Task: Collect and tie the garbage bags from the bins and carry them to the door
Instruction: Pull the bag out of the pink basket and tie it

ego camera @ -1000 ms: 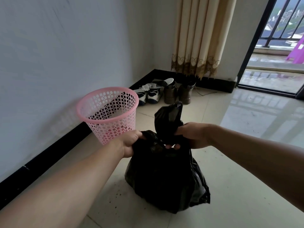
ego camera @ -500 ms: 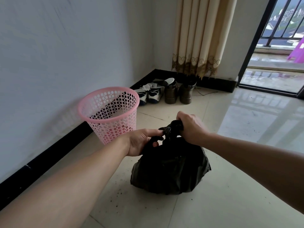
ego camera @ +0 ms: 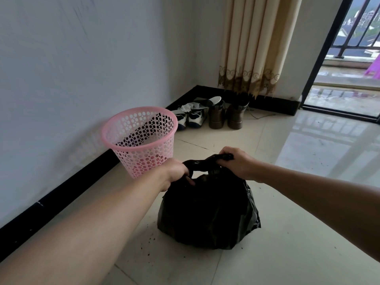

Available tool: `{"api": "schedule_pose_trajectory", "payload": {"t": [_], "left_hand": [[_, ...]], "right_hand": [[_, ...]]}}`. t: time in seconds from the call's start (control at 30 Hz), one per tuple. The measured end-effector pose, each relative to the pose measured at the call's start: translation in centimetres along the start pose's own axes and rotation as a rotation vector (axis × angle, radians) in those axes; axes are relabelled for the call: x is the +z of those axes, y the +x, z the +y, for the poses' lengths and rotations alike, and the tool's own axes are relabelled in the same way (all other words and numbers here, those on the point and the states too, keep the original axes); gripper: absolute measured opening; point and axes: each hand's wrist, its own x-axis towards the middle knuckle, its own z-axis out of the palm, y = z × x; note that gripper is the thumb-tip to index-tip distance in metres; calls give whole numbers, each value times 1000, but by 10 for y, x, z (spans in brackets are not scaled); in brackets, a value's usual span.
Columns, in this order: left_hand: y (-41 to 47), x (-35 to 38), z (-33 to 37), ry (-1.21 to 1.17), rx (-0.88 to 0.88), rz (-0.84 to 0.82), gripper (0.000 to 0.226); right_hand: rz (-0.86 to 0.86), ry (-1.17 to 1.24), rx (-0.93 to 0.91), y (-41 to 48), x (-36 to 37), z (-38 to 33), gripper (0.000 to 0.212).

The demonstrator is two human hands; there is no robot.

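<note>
A full black garbage bag (ego camera: 207,210) sits on the pale tiled floor in front of me. My left hand (ego camera: 176,173) grips one twisted end of its top, and my right hand (ego camera: 236,163) grips the other end; the black plastic is stretched taut between them above the bag. An empty pink perforated bin (ego camera: 141,138) stands just left of the bag, by the wall.
Two pairs of shoes (ego camera: 207,114) line the far corner under a beige curtain (ego camera: 255,46). A balcony doorway (ego camera: 347,64) opens at the right with a dark frame. White wall with black skirting (ego camera: 61,192) runs along the left. Dark crumbs dot the floor.
The bag's tall upright neck has been folded down and pulled sideways; my hands moved apart, drawing the twisted ends tight over the bag, which has settled lower.
</note>
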Motion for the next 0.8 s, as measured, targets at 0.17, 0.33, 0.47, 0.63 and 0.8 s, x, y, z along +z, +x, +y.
{"api": "schedule_pose_trajectory", "payload": {"t": [0.17,0.33,0.47,0.63,0.8], "left_hand": [[-4,-19,4,-219,34,-228,26],[3,-30,5,-463,168,10,13],[-4,-27,-3,-372,65,-77,29],[-11,-19,0,-167,-24,-362,36],[-8,-14,-5,-3,-24,-336,8]], "right_hand": [[16,252,103,-1,-6,-3,31],[30,379,156,-1,-9,-4,38],[44,253,141,-3,-8,-6,41],[-15,245,97,-10,-9,-10,30],[-170,434,149,-13,-19,-10,29]]}}
